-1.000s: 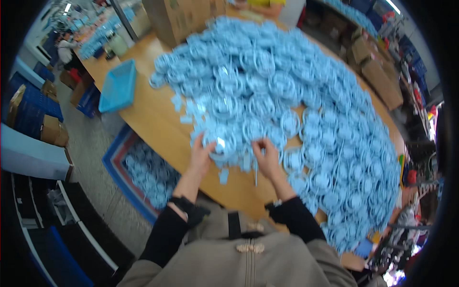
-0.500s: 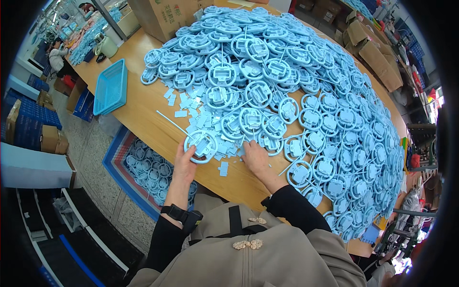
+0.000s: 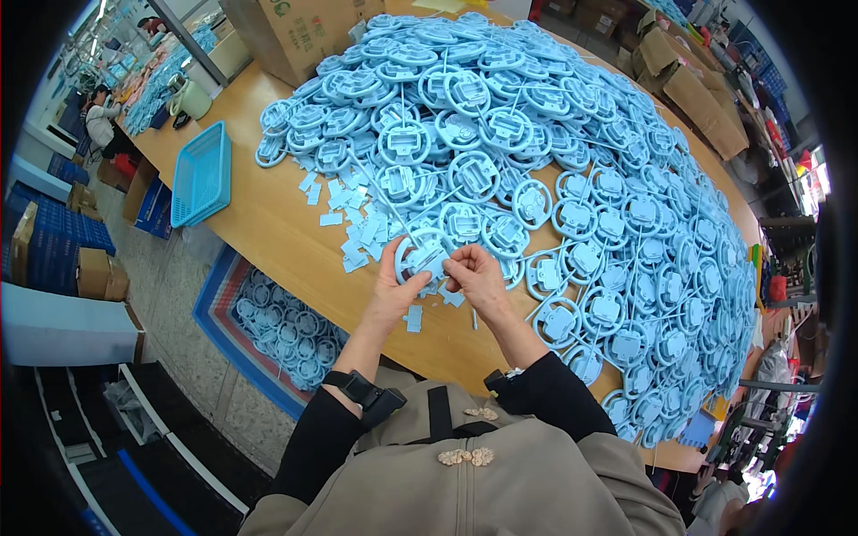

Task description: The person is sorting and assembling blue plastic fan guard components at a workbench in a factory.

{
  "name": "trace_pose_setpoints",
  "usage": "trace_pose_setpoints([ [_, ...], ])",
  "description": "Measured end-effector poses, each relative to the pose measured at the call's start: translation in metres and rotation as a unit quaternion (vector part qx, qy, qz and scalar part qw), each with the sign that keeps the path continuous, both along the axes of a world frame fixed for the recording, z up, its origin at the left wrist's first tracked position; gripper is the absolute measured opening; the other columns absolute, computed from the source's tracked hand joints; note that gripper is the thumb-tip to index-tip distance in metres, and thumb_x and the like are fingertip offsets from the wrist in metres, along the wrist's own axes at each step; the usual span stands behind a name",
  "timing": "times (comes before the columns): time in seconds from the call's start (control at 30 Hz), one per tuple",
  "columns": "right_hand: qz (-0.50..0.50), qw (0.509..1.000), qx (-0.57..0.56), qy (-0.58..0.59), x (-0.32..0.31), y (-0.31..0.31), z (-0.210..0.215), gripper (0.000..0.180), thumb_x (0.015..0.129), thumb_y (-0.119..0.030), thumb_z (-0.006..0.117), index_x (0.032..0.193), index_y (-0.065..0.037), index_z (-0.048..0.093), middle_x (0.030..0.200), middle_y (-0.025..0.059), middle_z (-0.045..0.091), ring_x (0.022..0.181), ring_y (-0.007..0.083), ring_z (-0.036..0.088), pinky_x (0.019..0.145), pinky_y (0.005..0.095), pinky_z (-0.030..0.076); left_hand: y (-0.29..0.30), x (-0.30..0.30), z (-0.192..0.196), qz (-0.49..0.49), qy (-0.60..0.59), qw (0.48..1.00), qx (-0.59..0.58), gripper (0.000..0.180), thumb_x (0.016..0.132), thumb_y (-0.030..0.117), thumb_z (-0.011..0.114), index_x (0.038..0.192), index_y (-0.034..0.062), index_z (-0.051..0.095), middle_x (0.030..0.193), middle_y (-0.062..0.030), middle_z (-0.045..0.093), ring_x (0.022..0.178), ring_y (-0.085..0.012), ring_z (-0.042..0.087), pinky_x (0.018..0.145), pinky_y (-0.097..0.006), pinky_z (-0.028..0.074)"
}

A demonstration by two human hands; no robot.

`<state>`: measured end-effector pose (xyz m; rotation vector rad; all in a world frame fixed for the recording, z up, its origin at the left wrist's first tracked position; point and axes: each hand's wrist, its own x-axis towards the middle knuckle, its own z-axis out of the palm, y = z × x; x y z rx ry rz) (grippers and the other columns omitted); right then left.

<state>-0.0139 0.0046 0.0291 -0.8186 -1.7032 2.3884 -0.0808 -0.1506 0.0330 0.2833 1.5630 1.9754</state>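
My left hand (image 3: pixel 390 291) grips a light blue plastic ring-shaped part (image 3: pixel 424 255) by its left side, the thumb across its lower rim. A recessed centre shows inside the ring, and a thin stem runs from it up and to the left. At the right edge of this part, my right hand (image 3: pixel 480 282) is closed in a pinch. Whatever sits between those fingertips is too small to make out. Small flat light blue plates (image 3: pixel 365 234) lie scattered on the wooden table (image 3: pixel 290 239) just beyond my left hand.
A large heap of similar ring parts (image 3: pixel 617 223) covers the table's middle and right. Two light blue baskets (image 3: pixel 223 170) appear stacked at the left. Below the table edge, a blue-rimmed tub (image 3: pixel 207 299) holds more rings. A cardboard box (image 3: pixel 299 40) stands at the back.
My left hand has brought the ring part rightward and slightly up. My right hand has lifted from the loose plates and now meets the part's right edge in a pinch.
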Motion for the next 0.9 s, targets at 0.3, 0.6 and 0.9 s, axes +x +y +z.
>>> trace_pose_setpoints([
  [0.3, 0.056, 0.995, -0.086, 0.013, 0.026, 0.034, -0.004, 0.041, 0.082, -0.017, 0.072, 0.116, -0.003, 0.054, 0.094, 0.0050, 0.063, 0.079, 0.0095, 0.058, 0.067, 0.0238, 0.046, 0.023, 0.005, 0.009, -0.104, 0.040, 0.993, -0.025, 0.070, 0.080, 0.001, 0.065, 0.139, 0.0041, 0.027, 0.122, -0.0109, 0.049, 0.108, -0.0166, 0.053, 0.085, -0.030, 0.048],
  [0.6, -0.123, 0.988, 0.085, -0.029, 0.115, 0.090, -0.054, 0.033, 0.082, -0.010, 0.069, 0.111, -0.001, 0.056, 0.098, 0.0037, 0.062, 0.086, 0.0115, 0.058, 0.074, 0.0273, 0.048, 0.089, 0.027, -0.026, -0.215, 0.226, 0.932, -0.186, 0.070, 0.073, 0.018, 0.077, 0.131, 0.0028, 0.040, 0.110, -0.0141, 0.054, 0.098, -0.0241, 0.056, 0.081, -0.036, 0.046],
  [0.9, -0.177, 0.976, -0.123, 0.039, 0.118, 0.109, -0.029, 0.040, 0.091, -0.022, 0.060, 0.124, -0.003, 0.049, 0.112, 0.0098, 0.062, 0.094, 0.0218, 0.063, 0.082, 0.0322, 0.050, 0.130, -0.073, -0.031, -0.141, 0.491, 0.712, -0.481, 0.069, 0.064, 0.036, 0.081, 0.117, 0.0030, 0.051, 0.106, -0.0183, 0.055, 0.100, -0.0369, 0.052, 0.083, -0.043, 0.044],
])
